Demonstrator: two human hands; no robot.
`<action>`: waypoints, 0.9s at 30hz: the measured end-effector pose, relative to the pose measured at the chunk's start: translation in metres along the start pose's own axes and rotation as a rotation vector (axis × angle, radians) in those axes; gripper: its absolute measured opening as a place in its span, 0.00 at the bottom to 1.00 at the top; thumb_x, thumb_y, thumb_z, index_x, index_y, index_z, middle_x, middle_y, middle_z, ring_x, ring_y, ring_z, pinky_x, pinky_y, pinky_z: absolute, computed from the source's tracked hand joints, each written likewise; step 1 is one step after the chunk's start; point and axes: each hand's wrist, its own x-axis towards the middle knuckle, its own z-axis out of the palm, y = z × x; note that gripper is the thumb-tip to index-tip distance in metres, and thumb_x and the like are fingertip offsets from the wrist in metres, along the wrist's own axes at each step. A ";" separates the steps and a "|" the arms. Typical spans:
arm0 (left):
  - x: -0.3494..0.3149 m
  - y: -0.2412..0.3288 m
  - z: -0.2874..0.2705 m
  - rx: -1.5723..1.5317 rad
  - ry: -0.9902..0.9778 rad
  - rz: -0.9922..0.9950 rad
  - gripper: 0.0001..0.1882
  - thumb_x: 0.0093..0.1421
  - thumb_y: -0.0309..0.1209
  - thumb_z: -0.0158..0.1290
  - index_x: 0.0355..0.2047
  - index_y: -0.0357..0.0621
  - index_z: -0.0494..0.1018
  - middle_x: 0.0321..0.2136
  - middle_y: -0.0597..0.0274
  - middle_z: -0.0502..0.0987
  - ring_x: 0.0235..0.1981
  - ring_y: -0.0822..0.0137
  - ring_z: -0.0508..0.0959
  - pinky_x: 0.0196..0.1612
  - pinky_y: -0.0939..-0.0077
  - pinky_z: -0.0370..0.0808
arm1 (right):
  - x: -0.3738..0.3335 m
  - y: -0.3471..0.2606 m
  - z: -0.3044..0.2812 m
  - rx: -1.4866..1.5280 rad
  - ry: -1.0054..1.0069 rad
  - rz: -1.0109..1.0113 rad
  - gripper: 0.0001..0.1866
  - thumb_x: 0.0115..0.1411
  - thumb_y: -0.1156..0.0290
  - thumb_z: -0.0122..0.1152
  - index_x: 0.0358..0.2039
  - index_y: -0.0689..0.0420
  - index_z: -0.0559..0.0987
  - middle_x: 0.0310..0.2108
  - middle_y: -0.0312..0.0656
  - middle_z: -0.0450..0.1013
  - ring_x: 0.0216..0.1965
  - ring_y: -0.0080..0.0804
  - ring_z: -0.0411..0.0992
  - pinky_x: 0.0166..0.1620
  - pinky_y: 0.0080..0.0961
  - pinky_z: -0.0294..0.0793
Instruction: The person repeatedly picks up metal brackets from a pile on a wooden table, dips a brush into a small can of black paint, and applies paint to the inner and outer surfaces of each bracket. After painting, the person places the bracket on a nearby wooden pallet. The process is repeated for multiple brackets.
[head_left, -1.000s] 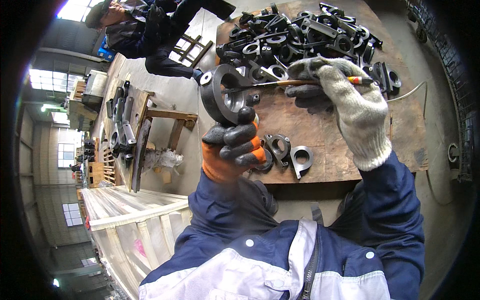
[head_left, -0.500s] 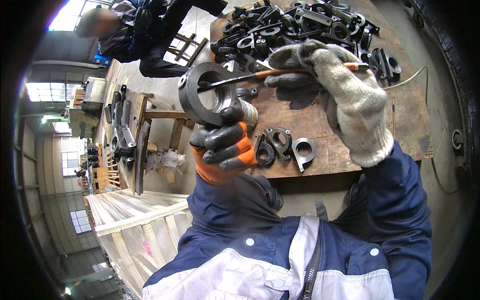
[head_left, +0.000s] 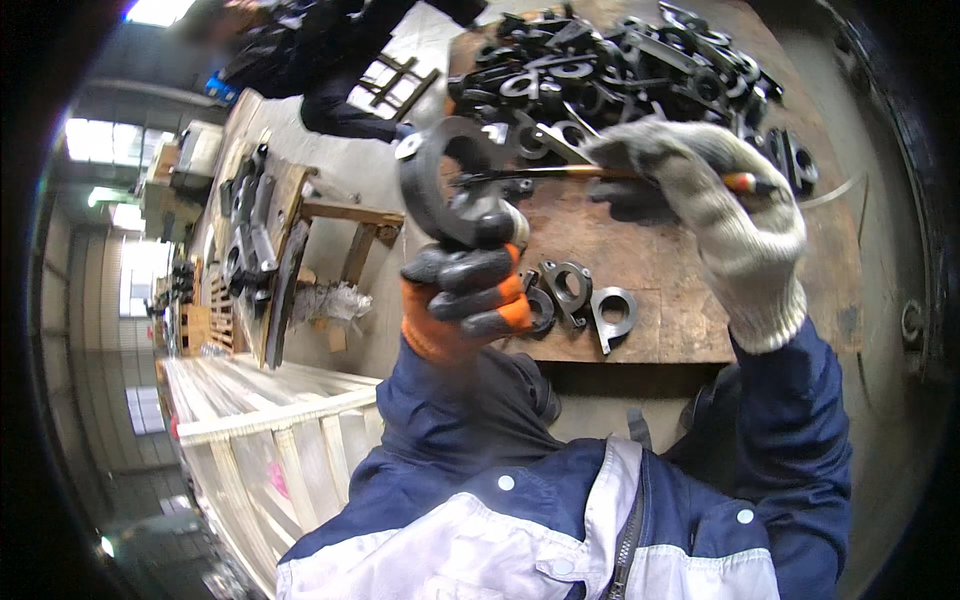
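My left hand [head_left: 466, 303], in an orange glove with black-coated fingers, is closed around the lower edge of a dark metal ring-shaped part [head_left: 425, 192] and holds it up, tilted. In a pale knit glove, my right hand [head_left: 738, 222] grips a thin paintbrush [head_left: 560, 172] with a wooden-coloured handle. The brush's dark tip reaches into the ring's opening; whether it touches the inner wall is blurred. Partly hidden behind the ring and left hand stands a can [head_left: 519, 228]. Several similar ring-shaped brackets [head_left: 612, 318] lie at the table's near edge.
A large heap of dark metal brackets [head_left: 630, 72] covers the far side of the wooden table [head_left: 680, 300]. Another person [head_left: 335, 60] is at the far left. A wooden bench [head_left: 290, 215] bearing metal parts and a plastic-wrapped crate [head_left: 285, 425] stand on the left.
The ring has turned more edge-on, and its part and both hands sit slightly farther right in the picture. The brush stays inside the opening. The whole view has shifted a little.
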 end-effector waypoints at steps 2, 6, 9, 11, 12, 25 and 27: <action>-0.005 -0.008 0.001 0.001 0.068 0.073 0.14 0.59 0.33 0.54 0.46 0.50 0.71 0.22 0.80 0.70 0.15 0.84 0.67 0.27 0.79 0.69 | -0.002 0.002 0.002 -0.015 0.017 0.017 0.13 0.68 0.71 0.55 0.50 0.62 0.79 0.45 0.48 0.80 0.47 0.35 0.79 0.51 0.31 0.82; -0.012 -0.009 0.004 0.122 0.339 0.239 0.06 0.59 0.32 0.51 0.37 0.52 0.74 0.20 0.78 0.68 0.17 0.81 0.66 0.29 0.75 0.67 | -0.001 -0.003 0.004 -0.135 -0.015 0.090 0.14 0.70 0.69 0.54 0.51 0.59 0.78 0.50 0.48 0.78 0.51 0.39 0.77 0.56 0.37 0.78; -0.011 0.005 -0.001 -0.138 0.044 0.094 0.06 0.58 0.29 0.50 0.35 0.53 0.74 0.20 0.76 0.68 0.18 0.79 0.67 0.32 0.70 0.67 | 0.003 -0.009 0.003 0.089 0.049 0.147 0.23 0.72 0.57 0.45 0.54 0.62 0.76 0.51 0.54 0.76 0.51 0.39 0.77 0.51 0.34 0.81; -0.014 0.013 -0.007 -0.014 0.058 0.166 0.12 0.57 0.31 0.52 0.42 0.48 0.73 0.24 0.71 0.71 0.19 0.76 0.69 0.32 0.68 0.69 | 0.008 -0.012 -0.004 0.087 0.203 0.210 0.25 0.73 0.56 0.42 0.57 0.64 0.72 0.53 0.53 0.75 0.48 0.35 0.78 0.44 0.26 0.82; -0.017 0.017 -0.011 0.020 0.033 0.189 0.20 0.55 0.32 0.54 0.50 0.46 0.71 0.27 0.67 0.74 0.19 0.75 0.70 0.31 0.68 0.71 | 0.009 -0.009 -0.008 0.064 0.349 0.277 0.25 0.74 0.56 0.40 0.57 0.63 0.73 0.52 0.51 0.75 0.46 0.32 0.78 0.42 0.24 0.81; -0.067 0.104 -0.093 2.193 0.942 1.274 0.03 0.53 0.29 0.59 0.27 0.45 0.81 0.22 0.63 0.80 0.22 0.66 0.80 0.25 0.70 0.76 | -0.003 0.068 0.042 -0.168 0.128 0.459 0.18 0.72 0.64 0.47 0.49 0.64 0.79 0.46 0.46 0.78 0.43 0.33 0.79 0.48 0.30 0.81; -0.071 0.110 -0.092 2.238 1.096 1.246 0.01 0.51 0.29 0.61 0.25 0.47 0.82 0.21 0.62 0.80 0.22 0.64 0.80 0.25 0.71 0.77 | 0.000 0.081 0.069 -0.041 0.042 0.533 0.16 0.71 0.66 0.51 0.49 0.62 0.79 0.42 0.43 0.80 0.39 0.29 0.80 0.45 0.25 0.81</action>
